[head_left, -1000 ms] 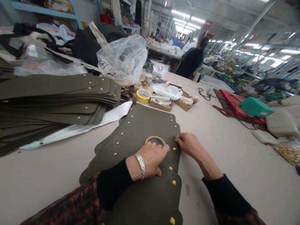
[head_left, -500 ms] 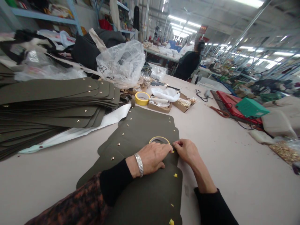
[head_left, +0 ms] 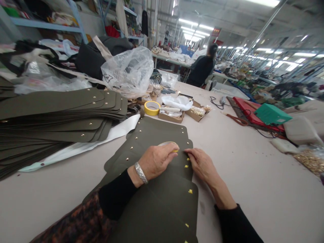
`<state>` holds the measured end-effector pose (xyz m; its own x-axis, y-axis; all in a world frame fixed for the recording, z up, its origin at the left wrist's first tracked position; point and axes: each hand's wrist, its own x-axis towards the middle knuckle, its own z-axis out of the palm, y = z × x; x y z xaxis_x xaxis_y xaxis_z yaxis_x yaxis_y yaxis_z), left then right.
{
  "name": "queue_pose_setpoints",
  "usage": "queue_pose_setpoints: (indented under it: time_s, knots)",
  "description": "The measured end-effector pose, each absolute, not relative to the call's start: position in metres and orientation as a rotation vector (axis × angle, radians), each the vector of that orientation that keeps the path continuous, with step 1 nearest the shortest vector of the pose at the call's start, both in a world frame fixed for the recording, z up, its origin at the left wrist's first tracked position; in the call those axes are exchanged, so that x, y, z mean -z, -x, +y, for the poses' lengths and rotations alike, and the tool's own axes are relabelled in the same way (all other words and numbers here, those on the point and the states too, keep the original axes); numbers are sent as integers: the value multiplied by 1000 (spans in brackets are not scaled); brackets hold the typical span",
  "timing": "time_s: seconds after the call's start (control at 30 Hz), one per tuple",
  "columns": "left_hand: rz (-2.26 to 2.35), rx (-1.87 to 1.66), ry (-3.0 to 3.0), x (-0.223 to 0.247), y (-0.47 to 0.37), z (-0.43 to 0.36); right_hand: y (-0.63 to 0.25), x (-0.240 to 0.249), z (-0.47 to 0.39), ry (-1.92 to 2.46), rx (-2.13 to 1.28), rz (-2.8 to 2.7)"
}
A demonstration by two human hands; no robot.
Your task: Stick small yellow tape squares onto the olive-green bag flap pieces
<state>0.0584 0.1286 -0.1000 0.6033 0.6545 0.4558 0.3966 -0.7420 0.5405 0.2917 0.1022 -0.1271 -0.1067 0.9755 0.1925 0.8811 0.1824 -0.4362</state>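
Observation:
My left hand [head_left: 157, 162], with a silver bracelet at its wrist, is closed around a roll of yellow tape [head_left: 165, 143], mostly hidden by the fingers. It is over dark olive panels [head_left: 162, 202] that overlap in a row on the table. At the right edge of one panel is my right hand [head_left: 203, 164], thumb and fingertips pinched together; whatever lies between them is too small to make out. Small yellow tape pieces [head_left: 190, 191] stick along that edge, two of them close to the right fingertips. Gold studs [head_left: 131, 147] line the panels' left side.
A stack of olive panels [head_left: 58, 104] lies at left beside a white strip [head_left: 108, 136]. Behind are another yellow tape roll [head_left: 152, 107], small boxes [head_left: 172, 114] and a clear plastic bag [head_left: 129, 71]. A green box [head_left: 272, 114] stands at right; a person [head_left: 201, 69] sits farther back.
My left hand has moved left and slightly up with the tape roll, away from the panel's edge. Tape pieces beside my right fingertips now show. The right fingertips have shifted slightly up and left.

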Motion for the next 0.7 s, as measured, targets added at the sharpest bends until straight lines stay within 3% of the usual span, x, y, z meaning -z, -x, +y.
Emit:
queue_pose_setpoints:
  time_s: [0.3, 0.7]
  knots:
    - [1162, -647, -2711, 106, -44, 145, -281, 126, 78, 1750, -524, -2152]
    - [1160, -310, -2771, 113, -39, 131, -274, 119, 61, 1674, -642, -2121]
